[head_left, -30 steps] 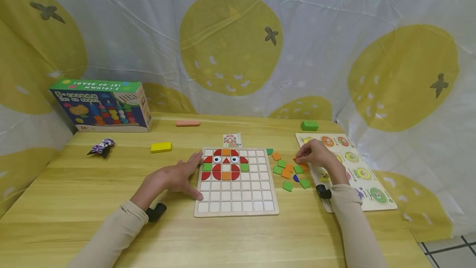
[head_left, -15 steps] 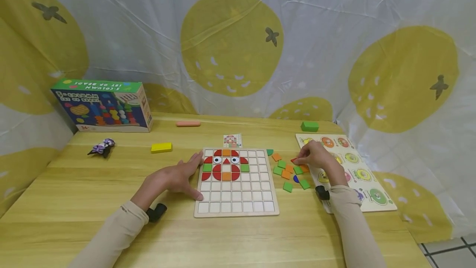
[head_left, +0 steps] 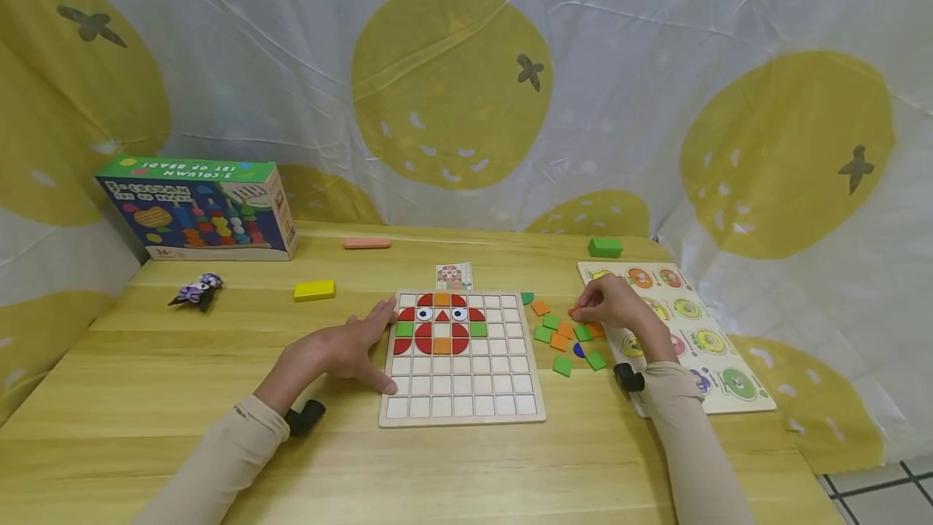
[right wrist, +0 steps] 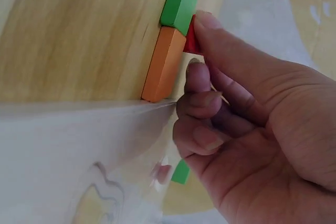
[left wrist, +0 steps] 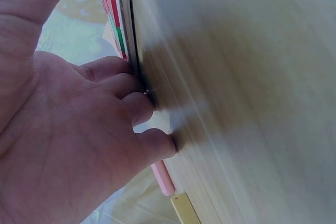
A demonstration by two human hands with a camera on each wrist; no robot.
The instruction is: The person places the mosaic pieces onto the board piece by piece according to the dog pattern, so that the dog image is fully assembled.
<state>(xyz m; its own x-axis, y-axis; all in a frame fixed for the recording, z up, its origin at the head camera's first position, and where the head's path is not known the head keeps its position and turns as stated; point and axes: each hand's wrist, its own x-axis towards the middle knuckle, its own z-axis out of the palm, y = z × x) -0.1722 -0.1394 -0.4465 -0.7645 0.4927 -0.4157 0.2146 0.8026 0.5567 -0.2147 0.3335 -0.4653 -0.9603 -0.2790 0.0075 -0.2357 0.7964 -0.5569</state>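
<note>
A square wooden grid board lies mid-table, with red, orange and green pieces and two eye pieces set in its upper left cells. My left hand spans the board's left edge, thumb and fingers spread, fingertips at the rim; in the left wrist view its fingers reach the table beside the board. To the board's right, my right hand pinches a small red piece between thumb and fingers. That piece is mostly covered by the fingertips. Close below it lie an orange tile and a green tile.
Several loose tiles, with a blue piece, lie right of the board. A picture card sits behind it. A fruit-printed board stretches under the right forearm. A green block, yellow block and toy box stand farther back.
My right hand has shifted slightly left with the red piece between its fingertips. The left hand stays in place at the board's edge.
</note>
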